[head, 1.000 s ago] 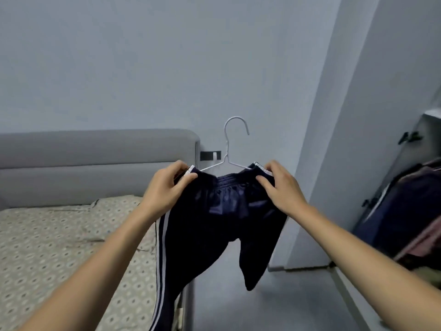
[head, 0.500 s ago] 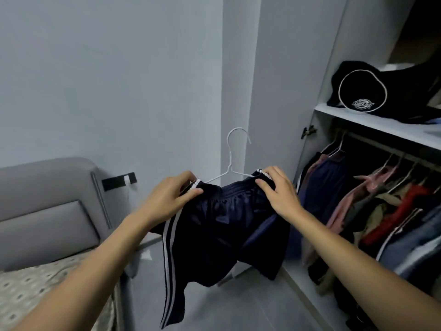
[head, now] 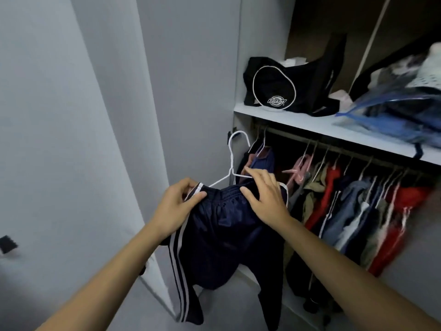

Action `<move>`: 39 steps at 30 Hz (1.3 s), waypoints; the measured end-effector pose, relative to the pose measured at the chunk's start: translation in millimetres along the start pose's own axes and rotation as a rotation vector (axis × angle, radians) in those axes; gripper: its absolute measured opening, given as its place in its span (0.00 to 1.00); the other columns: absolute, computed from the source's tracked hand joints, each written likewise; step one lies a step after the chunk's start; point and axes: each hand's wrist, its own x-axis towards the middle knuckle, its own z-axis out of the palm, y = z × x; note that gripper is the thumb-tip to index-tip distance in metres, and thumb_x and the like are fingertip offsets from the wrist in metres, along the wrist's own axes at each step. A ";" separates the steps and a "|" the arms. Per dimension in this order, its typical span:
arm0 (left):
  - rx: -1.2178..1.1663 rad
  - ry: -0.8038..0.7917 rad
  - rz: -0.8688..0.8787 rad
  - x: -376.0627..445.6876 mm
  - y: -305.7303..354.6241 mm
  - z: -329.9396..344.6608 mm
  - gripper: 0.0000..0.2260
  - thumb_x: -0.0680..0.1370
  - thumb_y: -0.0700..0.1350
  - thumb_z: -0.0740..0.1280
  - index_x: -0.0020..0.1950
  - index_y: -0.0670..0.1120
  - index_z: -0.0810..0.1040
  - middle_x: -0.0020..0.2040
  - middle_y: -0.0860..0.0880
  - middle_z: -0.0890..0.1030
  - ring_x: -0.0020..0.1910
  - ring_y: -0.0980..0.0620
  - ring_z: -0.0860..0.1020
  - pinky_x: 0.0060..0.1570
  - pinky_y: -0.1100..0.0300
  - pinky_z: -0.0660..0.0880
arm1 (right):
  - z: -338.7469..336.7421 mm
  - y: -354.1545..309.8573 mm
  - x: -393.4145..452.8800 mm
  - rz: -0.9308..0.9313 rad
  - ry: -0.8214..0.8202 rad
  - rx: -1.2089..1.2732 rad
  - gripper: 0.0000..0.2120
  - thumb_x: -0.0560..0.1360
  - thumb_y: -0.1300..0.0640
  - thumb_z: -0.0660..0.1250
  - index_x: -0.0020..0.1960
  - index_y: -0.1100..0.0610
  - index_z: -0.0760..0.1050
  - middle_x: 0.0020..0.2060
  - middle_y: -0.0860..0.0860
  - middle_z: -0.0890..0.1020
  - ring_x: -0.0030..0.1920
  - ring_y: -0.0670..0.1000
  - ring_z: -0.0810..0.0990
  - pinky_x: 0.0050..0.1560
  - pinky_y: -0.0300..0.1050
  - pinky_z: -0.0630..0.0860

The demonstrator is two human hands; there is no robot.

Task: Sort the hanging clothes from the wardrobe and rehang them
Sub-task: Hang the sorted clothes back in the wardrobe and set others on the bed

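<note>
Fingers (head: 191, 194) of left hand (head: 176, 206) pinch the waistband corner of shiny navy track trousers with white side stripes (head: 222, 237). Right hand (head: 265, 194) fingers lie spread over the waistband's other end and the thin white wire hanger (head: 232, 161). Trousers hang before the open wardrobe's dark rail (head: 334, 149) of hung clothes.
</note>
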 end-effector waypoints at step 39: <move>-0.223 -0.148 -0.012 239.1 -110.9 186.7 0.03 0.83 0.42 0.69 0.55 0.50 0.78 0.44 0.47 0.84 0.43 0.44 0.83 0.46 0.40 0.81 | 87.9 185.6 159.3 0.390 0.036 0.285 0.25 0.83 0.43 0.65 0.78 0.46 0.68 0.71 0.39 0.68 0.75 0.41 0.59 0.81 0.52 0.54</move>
